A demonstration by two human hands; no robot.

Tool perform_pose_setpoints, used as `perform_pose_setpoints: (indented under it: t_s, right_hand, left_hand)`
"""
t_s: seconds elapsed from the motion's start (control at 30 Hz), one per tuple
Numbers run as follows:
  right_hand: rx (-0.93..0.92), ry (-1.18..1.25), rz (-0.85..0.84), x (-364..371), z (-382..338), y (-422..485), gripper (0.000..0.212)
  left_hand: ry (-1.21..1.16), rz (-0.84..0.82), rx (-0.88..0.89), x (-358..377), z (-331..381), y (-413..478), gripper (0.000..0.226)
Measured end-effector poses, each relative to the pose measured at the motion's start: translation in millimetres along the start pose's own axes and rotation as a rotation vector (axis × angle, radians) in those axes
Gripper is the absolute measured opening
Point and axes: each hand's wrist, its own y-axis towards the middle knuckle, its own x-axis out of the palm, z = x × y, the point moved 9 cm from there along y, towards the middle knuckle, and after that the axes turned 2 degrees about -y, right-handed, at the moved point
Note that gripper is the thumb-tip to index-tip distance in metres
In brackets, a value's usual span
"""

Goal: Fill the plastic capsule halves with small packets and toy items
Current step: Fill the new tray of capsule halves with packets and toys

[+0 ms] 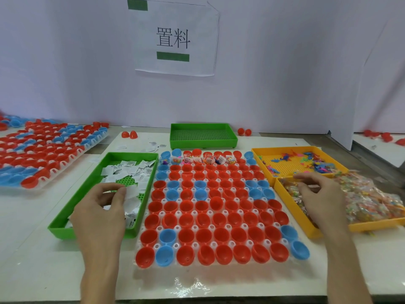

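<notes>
A white tabletop [43, 249] meets a pale wall bearing a paper sign [175, 38]. At its middle sits a white rack [212, 227] of red and blue capsule halves [221, 220], with items in its far row. Left of the rack, the left hand [100, 207] pinches a white packet [132, 191] over a green tray [94, 172]; right of the rack, the right hand [320, 194] curls into a yellow tray [292, 207] of clear toy bags [368, 198], and I cannot tell whether it grips any.
</notes>
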Motion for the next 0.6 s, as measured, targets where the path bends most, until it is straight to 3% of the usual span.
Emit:
perform_pose_setpoints:
  t_s: [0.27, 0.33, 0.47, 0.6]
  right_hand:
    - [-0.029, -0.004, 0.032, -4, -4, -2, 0.031]
    - [-0.053, 0.005, 0.137, -13, -8, -5, 0.026]
    - [-0.079, 0.130, 0.523, -55, -12, -22, 0.019]
    - [-0.090, 0.249, 0.491, -66, -26, -21, 0.017]
  left_hand:
    - [-0.127, 0.111, 0.079, -11, 4, 0, 0.010]
    - [-0.177, 0.140, 0.088, -15, 6, 0, 0.012]
    - [-0.262, 0.115, 0.101, -14, 15, -2, 0.016]
    - [-0.385, -0.041, 0.055, 4, 28, -12, 0.022]
